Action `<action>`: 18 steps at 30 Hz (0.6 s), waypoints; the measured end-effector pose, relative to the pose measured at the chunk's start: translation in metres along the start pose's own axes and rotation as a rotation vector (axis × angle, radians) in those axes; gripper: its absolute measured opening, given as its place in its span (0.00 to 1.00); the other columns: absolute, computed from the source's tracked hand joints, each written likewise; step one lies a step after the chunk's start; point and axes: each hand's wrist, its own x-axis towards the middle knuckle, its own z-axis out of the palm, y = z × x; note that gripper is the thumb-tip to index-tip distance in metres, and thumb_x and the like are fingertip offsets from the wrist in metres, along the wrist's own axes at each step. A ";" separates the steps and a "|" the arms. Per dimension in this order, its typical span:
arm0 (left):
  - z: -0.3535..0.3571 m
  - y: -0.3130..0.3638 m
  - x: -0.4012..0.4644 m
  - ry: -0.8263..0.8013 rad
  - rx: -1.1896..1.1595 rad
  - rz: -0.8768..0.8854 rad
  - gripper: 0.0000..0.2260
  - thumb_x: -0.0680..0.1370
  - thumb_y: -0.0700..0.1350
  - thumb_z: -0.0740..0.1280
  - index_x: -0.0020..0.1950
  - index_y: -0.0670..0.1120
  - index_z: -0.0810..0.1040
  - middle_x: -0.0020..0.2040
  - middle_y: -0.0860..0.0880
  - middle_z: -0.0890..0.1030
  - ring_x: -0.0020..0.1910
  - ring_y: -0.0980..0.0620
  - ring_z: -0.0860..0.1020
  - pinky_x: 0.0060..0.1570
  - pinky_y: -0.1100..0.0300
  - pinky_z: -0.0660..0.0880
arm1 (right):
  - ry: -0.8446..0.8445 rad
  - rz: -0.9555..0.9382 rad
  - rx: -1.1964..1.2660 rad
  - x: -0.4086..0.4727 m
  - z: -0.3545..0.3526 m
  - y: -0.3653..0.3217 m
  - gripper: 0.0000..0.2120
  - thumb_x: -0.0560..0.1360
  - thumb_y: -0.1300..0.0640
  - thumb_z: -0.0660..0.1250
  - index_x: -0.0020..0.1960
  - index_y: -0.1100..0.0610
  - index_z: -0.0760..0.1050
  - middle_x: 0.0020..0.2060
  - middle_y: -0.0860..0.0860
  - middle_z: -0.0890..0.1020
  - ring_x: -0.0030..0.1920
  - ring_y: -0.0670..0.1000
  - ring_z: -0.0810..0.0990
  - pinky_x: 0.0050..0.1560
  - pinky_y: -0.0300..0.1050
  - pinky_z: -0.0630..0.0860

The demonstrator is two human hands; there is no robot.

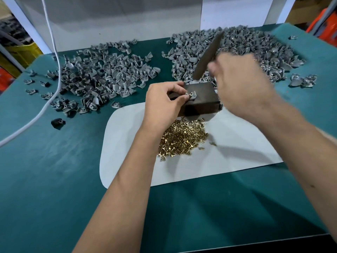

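Observation:
A dark rectangular metal block (202, 101) sits at the far edge of a white sheet (228, 154). On its top lies a small grey metal part (191, 95), which my left hand (164, 103) pinches between thumb and fingers. My right hand (240, 84), blurred by motion, grips a flat dark metal bar (208, 55) that slants up and away above the block. A heap of small brass rivets (182, 139) lies on the white sheet just in front of the block.
Two big piles of grey metal parts cover the green table: one at the back left (102, 73), one at the back right (237, 50). A white cable (54, 57) hangs down on the left. White panels (127, 24) close off the back.

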 end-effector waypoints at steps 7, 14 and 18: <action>0.000 0.002 -0.002 -0.012 -0.031 -0.017 0.03 0.75 0.37 0.76 0.44 0.45 0.87 0.60 0.50 0.85 0.53 0.60 0.82 0.59 0.60 0.79 | 0.081 -0.010 -0.030 0.008 -0.010 0.004 0.13 0.85 0.47 0.55 0.48 0.52 0.71 0.32 0.52 0.71 0.33 0.59 0.72 0.37 0.50 0.69; 0.001 0.002 -0.002 -0.017 -0.053 -0.045 0.03 0.75 0.36 0.75 0.45 0.43 0.87 0.61 0.51 0.84 0.53 0.60 0.82 0.61 0.61 0.78 | -0.160 -0.034 -0.187 0.010 -0.006 -0.004 0.13 0.86 0.47 0.55 0.46 0.53 0.70 0.34 0.53 0.72 0.32 0.57 0.73 0.38 0.50 0.69; 0.000 0.001 -0.002 -0.018 -0.037 -0.025 0.04 0.75 0.37 0.75 0.44 0.45 0.87 0.60 0.51 0.84 0.53 0.63 0.81 0.57 0.73 0.74 | 0.121 -0.017 0.001 0.007 -0.008 -0.007 0.11 0.86 0.48 0.55 0.48 0.51 0.68 0.30 0.49 0.68 0.27 0.51 0.67 0.35 0.49 0.68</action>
